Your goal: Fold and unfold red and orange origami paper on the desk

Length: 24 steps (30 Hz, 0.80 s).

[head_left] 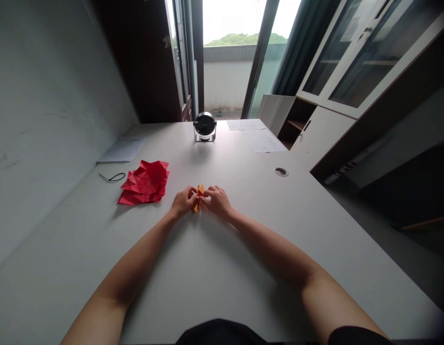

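Note:
A small folded orange paper piece (199, 195) sits between my two hands at the middle of the white table (222, 268). My left hand (183, 201) pinches its left side with closed fingers. My right hand (217, 200) pinches its right side, fingers pressed together on the paper. Both forearms rest on the table. Most of the orange paper is hidden by my fingers.
A crumpled red paper sheet (145, 183) lies left of my hands, with a black cable tie (112, 178) beyond it. White sheets (122, 149) and more white papers (256, 135) lie at the back. A small round fan (205, 127) stands at the far edge. A cable hole (281, 171) is at right.

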### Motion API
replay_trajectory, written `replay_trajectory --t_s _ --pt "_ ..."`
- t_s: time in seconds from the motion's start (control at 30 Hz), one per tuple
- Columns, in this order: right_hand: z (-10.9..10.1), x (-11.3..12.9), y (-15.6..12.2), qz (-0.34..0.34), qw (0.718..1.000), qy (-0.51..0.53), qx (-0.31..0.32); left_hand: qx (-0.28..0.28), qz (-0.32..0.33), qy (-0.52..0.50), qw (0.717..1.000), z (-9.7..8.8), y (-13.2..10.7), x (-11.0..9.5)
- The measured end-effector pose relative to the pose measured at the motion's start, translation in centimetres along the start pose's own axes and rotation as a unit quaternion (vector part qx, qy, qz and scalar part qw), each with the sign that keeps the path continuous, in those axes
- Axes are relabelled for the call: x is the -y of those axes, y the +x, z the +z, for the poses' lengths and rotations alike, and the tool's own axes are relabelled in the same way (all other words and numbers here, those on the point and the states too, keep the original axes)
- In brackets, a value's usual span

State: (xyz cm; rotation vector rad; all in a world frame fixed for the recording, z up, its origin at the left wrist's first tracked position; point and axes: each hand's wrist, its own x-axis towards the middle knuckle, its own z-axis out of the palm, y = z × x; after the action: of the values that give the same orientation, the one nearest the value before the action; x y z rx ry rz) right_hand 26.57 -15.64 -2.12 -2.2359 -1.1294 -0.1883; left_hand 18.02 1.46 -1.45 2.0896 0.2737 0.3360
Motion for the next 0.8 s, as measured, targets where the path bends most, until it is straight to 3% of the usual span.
replay_trajectory --t_s 0.2,0.43,0.53,0.7,0.8 --pt "0.1 -0.3 0.6 0.061 0.996 0.042 0.041 0.0 0.004 -0.004 1.0 0.1 0.0 0.0" --pt "-0.2 -0.6 0.9 0.07 0.992 0.074 0.076 0.011 -0.012 -0.054 0.998 0.2 0.1 0.2" --pt "0.0 -0.5 0.7 0.066 0.994 0.072 0.052 0.008 -0.007 -0.04 0.999 0.1 0.2 0.1" --pt "-0.4 0.4 0.3 0.004 0.999 0.028 -0.04 -0.016 -0.016 0.016 1.0 0.2 0.2 0.1" --pt "-1.0 1.0 0.0 -0.047 0.997 -0.009 -0.055 -0.014 -0.036 -0.021 0.999 0.4 0.3 0.1"
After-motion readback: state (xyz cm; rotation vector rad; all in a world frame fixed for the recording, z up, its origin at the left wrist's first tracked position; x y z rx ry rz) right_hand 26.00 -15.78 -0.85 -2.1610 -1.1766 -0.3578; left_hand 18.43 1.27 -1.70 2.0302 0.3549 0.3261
